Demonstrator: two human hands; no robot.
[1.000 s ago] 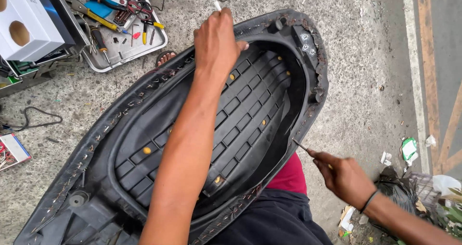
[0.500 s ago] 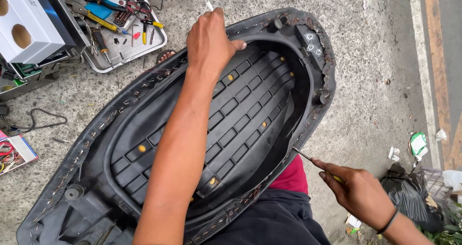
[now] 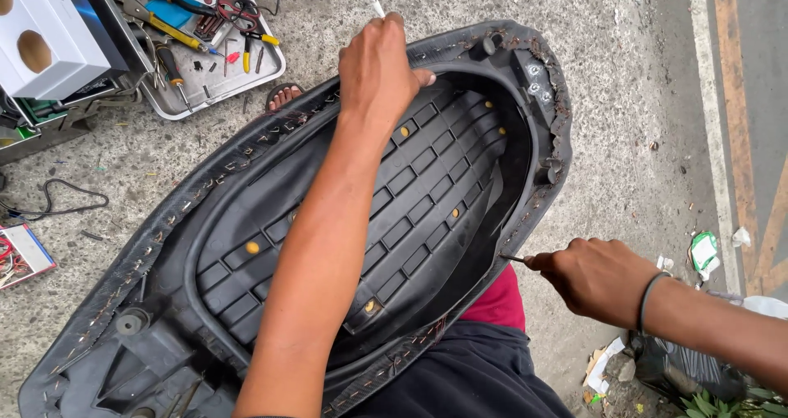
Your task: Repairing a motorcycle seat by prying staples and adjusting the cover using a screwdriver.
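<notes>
Hands work an upturned motorcycle seat [image 3: 271, 246]. Left hand [image 3: 379, 69] grips its far rim; right hand [image 3: 595, 278] pinches a thin tool [image 3: 513, 259] at the near edge.

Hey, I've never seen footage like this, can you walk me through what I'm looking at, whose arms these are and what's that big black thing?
The picture comes from a camera worn on a person's head, looking down at their own arms. The big black thing is a motorcycle seat turned upside down, resting against their lap, with rusty staples along its rim. The left hand grips the seat's far edge. The right hand holds a thin pointed tool with its tip at the seat's near edge. On the concrete ground behind sits a metal tray of hand tools, and a white box stands beside it.
</notes>
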